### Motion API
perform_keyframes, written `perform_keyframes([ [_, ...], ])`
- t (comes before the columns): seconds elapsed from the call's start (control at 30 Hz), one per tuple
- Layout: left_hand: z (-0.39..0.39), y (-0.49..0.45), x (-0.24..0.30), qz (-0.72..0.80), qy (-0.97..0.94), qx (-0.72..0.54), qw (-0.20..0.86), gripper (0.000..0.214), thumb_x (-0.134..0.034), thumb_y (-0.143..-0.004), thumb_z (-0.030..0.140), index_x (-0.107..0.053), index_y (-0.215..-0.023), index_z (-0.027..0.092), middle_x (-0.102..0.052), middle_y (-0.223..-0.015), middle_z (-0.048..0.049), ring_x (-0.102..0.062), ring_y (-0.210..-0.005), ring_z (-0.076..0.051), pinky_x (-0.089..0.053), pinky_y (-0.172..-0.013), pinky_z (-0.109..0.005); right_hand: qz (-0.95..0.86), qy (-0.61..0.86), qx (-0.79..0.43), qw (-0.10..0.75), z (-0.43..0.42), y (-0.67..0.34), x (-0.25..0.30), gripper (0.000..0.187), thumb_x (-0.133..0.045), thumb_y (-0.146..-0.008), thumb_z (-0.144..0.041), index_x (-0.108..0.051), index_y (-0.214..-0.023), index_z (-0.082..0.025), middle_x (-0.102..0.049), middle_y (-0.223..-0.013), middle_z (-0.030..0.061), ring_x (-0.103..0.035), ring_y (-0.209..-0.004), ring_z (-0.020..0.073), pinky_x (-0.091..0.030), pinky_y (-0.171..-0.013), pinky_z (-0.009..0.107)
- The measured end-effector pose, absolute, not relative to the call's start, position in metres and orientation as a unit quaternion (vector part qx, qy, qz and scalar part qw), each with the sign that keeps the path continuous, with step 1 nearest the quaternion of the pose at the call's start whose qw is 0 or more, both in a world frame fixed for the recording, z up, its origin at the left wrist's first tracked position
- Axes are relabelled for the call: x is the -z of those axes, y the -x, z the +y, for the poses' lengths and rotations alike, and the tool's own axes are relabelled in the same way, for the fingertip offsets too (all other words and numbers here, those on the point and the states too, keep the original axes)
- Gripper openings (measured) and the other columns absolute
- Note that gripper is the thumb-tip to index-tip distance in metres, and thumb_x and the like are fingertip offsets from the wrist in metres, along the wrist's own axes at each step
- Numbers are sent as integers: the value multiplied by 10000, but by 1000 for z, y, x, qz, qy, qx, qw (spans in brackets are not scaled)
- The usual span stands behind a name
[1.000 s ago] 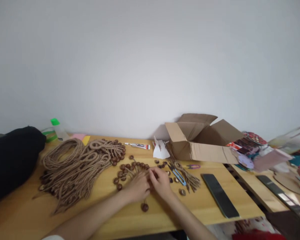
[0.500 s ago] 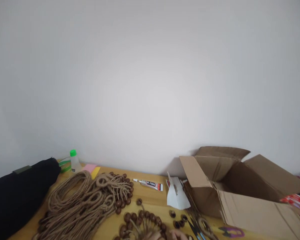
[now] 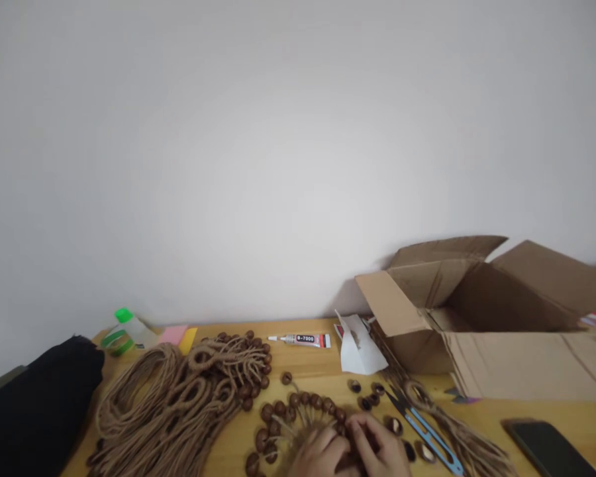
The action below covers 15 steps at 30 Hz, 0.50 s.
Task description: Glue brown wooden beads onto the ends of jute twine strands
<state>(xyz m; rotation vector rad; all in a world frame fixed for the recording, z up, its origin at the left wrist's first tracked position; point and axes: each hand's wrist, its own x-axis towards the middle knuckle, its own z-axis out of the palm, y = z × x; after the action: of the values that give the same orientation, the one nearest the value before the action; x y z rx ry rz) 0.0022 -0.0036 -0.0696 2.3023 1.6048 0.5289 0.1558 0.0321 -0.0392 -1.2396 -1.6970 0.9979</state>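
Both of my hands are together at the bottom edge, over a fan of brown round beads (image 3: 262, 438) on thin cords. My left hand (image 3: 322, 454) has its fingers curled in, and what they hold is hidden. Close against it, my right hand (image 3: 380, 447) has thumb and forefinger pinched beside a brown bead at the fan's end; I cannot make out what is in the pinch. Loose dark shell-like pieces (image 3: 393, 425) lie right of my hands, beside blue-handled thread snips (image 3: 432, 437).
Bundled brown cords (image 3: 173, 411) with beads lie left. A glue tube (image 3: 305, 340), folded white paper (image 3: 360, 351) and an open cardboard box (image 3: 521, 364) stand toward the wall. A phone (image 3: 551, 447) lies right, black cloth (image 3: 40, 404) left, and a green-capped bottle (image 3: 138, 331) back left.
The view has tilted down and shifted, so both hands now show more fully, along with the phone and more of the snips. The green-capped bottle, upright before, now leans or lies over.
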Motion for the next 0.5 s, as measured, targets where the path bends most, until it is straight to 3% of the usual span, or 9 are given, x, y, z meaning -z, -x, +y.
perform_keyframes([
  [0.13, -3, -2, 59, 564, -794, -162, 158, 217, -590, -847, 394, -658, -993, 249, -680, -945, -26, -611, -892, -169, -510, -799, -271, -678, 491, -381, 392, 29, -156, 36, 445, -444, -884, -547, -663, -765, -178, -659, -699, 48, -639, -631, 162, -503, -589, 202],
  [0.27, -1, 0, 49, 498, -853, -139, 66, 159, -586, -844, 367, -659, -941, 264, -649, -888, -28, -562, -828, -176, -489, -738, -287, -713, 478, -315, 404, 25, -152, 24, 403, -438, -906, -490, -675, -784, -187, -679, -731, 49, -661, -660, 159, -526, -616, 211],
  [0.37, -4, 4, 34, 407, -904, -130, 5, 203, -542, -871, 346, -636, -1028, 258, -627, -925, -40, -538, -872, -188, -471, -741, -300, -738, 465, -215, 440, 29, -159, -19, 344, -465, -910, -455, -686, -835, -202, -695, -779, 52, -665, -661, 148, -532, -598, 205],
  [0.43, -9, 7, 22, 405, -904, -138, 16, 275, -523, -876, 330, -593, -1127, 241, -617, -976, -50, -526, -911, -196, -468, -797, -325, -750, 434, -160, 473, 33, -173, -62, 309, -498, -900, -460, -683, -856, -215, -682, -737, 42, -622, -556, 121, -489, -487, 183],
  [0.5, -14, 9, 11, 421, -894, -145, 57, 346, -544, -855, 325, -557, -1190, 238, -608, -1051, -56, -513, -970, -208, -461, -860, -354, -742, 446, -128, 484, 30, -193, -101, 285, -574, -861, -483, -680, -964, -240, -676, -814, 55, -627, -624, 122, -480, -491, 183],
])
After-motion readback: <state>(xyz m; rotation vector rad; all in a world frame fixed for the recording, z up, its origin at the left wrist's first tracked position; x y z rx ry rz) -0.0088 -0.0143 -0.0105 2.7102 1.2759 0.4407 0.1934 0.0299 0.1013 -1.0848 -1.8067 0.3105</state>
